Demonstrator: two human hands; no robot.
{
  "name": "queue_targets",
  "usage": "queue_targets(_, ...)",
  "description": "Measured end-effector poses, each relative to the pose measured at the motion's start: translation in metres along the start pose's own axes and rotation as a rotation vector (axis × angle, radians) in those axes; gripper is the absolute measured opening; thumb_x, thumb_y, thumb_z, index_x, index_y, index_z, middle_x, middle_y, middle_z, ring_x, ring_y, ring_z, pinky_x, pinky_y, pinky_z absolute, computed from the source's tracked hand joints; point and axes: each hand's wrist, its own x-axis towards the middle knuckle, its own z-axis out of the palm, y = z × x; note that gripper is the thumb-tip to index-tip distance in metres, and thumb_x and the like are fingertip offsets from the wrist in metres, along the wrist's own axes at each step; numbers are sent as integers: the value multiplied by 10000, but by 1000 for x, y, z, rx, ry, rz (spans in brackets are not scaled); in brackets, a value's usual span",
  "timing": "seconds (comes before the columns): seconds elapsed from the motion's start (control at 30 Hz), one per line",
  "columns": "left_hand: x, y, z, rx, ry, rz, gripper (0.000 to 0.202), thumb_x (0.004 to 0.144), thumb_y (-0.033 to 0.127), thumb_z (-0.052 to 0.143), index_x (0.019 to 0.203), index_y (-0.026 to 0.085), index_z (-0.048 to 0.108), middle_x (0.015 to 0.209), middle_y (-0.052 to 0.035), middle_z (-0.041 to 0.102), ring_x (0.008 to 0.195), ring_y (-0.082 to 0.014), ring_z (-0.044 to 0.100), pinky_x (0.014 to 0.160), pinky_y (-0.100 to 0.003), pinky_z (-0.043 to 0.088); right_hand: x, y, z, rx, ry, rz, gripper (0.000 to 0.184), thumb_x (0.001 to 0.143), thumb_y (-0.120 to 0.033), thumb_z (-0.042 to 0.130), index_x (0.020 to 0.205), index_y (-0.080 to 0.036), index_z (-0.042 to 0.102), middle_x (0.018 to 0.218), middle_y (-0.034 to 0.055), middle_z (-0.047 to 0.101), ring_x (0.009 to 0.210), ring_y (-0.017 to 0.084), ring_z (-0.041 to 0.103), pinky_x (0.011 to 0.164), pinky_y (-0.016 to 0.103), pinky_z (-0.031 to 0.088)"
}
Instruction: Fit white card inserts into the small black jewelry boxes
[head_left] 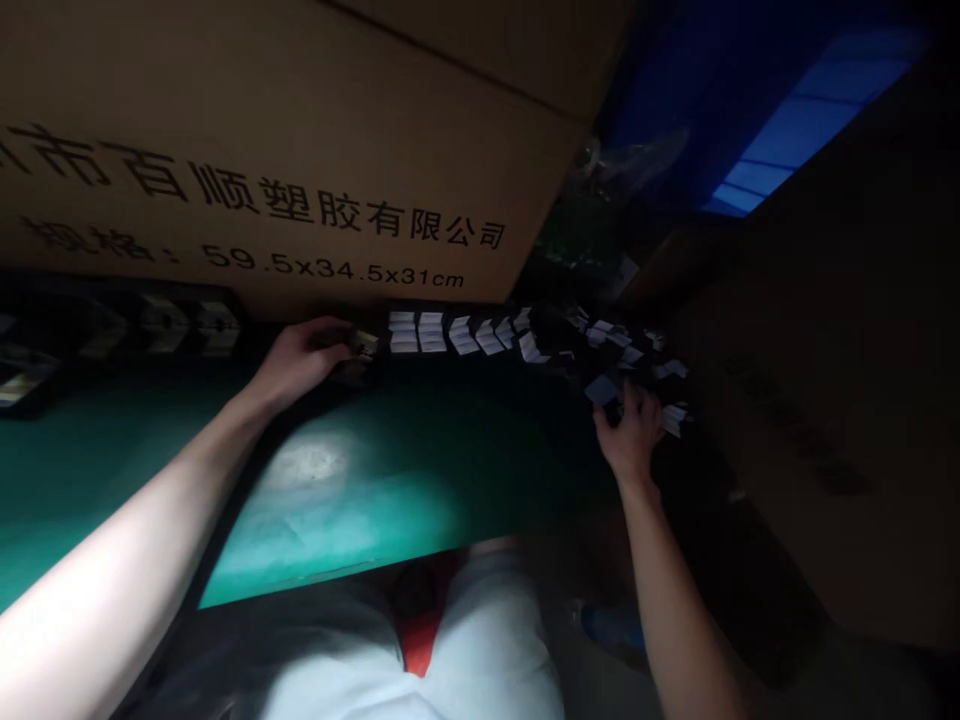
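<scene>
At the back of the green table, my left hand [304, 360] has its thumb and fingers closed on a small dark piece with a yellowish face [365, 345]. Just right of it runs a row of small dark pieces with white, creased faces [431, 333], standing side by side. Over at the right, my right hand [634, 430] reaches into a loose scatter of similar white-faced pieces [615, 335]. Its fingers are curled beside a flat pale piece [602, 390]. Shadow hides what lies between those fingers.
A large printed cardboard box [300, 130] stands behind the row. More dark pieces with yellowish faces [161, 325] line the back left. The green table [360, 500] ends near my lap. A blue bin [675, 110] and another carton [840, 430] are on the right, in dim light.
</scene>
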Motion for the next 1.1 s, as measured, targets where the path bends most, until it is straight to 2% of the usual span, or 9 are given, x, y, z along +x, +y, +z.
queue_targets(0.07, -1, 1, 0, 6, -5, 0, 495, 736, 313, 664, 1198, 162, 757, 1185, -72, 792, 1150, -291, 698, 1094, -396, 537, 9, -11, 1, 28, 19, -92, 599, 949, -460, 536, 1484, -191, 547, 1497, 191, 556, 1468, 399, 423, 1150, 663, 390)
queue_targets(0.13, -2, 2, 0, 10, -13, -4, 519, 730, 326, 659, 1211, 156, 755, 1189, -79, 793, 1153, -290, 701, 1094, -390, 537, 22, -23, 2, 63, -53, -178, 591, 970, -461, 536, 1497, -194, 530, 1487, 169, 584, 1494, 370, 417, 1210, 624, 351)
queue_targets(0.27, -1, 2, -1, 19, -24, -11, 565, 720, 337, 644, 1240, 139, 741, 1184, -95, 794, 1151, -297, 704, 1106, -409, 529, 56, -42, 0, 117, -374, -231, 610, 965, -480, 591, 1519, -241, 508, 1570, 128, 539, 1536, 368, 386, 1249, 642, 294)
queue_targets(0.37, 0, 1, -1, 24, -30, -6, 567, 717, 351, 645, 1237, 147, 743, 1214, -94, 787, 1172, -302, 698, 1130, -418, 512, 80, -44, -5, 226, -534, -168, 561, 925, -417, 659, 1454, -250, 578, 1520, 124, 587, 1450, 332, 510, 1218, 568, 389)
queue_targets(0.63, 0, 3, -1, 38, -39, -19, 554, 700, 368, 646, 1205, 165, 752, 1197, -92, 794, 1139, -319, 709, 1112, -448, 525, 91, -24, -9, 868, -325, 258, 558, 844, -662, 697, 1218, -248, 671, 1233, 90, 740, 1169, 269, 706, 1027, 438, 562)
queue_targets(0.77, -1, 3, -2, 41, -43, -15, 537, 707, 374, 632, 1191, 176, 757, 1192, -85, 795, 1147, -318, 703, 1104, -445, 533, 91, -31, -9, 1190, -394, 447, 467, 822, -629, 710, 1074, -239, 673, 1021, 50, 768, 898, 220, 740, 795, 346, 592)
queue_targets(0.9, 1, -1, -1, 40, -38, 2, 531, 708, 374, 638, 1186, 178, 759, 1203, -86, 790, 1151, -322, 702, 1125, -457, 518, 89, -44, -19, 1303, -469, 561, 430, 882, -578, 611, 1128, -231, 672, 995, 63, 793, 708, 175, 699, 619, 285, 543)
queue_targets(1.0, 2, -2, 0, 34, -50, 3, 562, 708, 381, 632, 1212, 163, 749, 1203, -95, 786, 1156, -325, 701, 1132, -462, 510, 88, -51, -23, 1396, -523, 660, 365, 936, -501, 547, 1134, -223, 676, 1078, 89, 794, 696, 162, 698, 540, 251, 524)
queue_targets(1.1, 1, 0, 0, 33, -53, -7, 568, 702, 384, 626, 1212, 166, 748, 1187, -91, 791, 1147, -322, 703, 1114, -450, 526, 94, -53, -19, 1415, -398, 704, 303, 973, -478, 543, 1115, -241, 666, 1105, 60, 765, 795, 154, 732, 591, 239, 591)
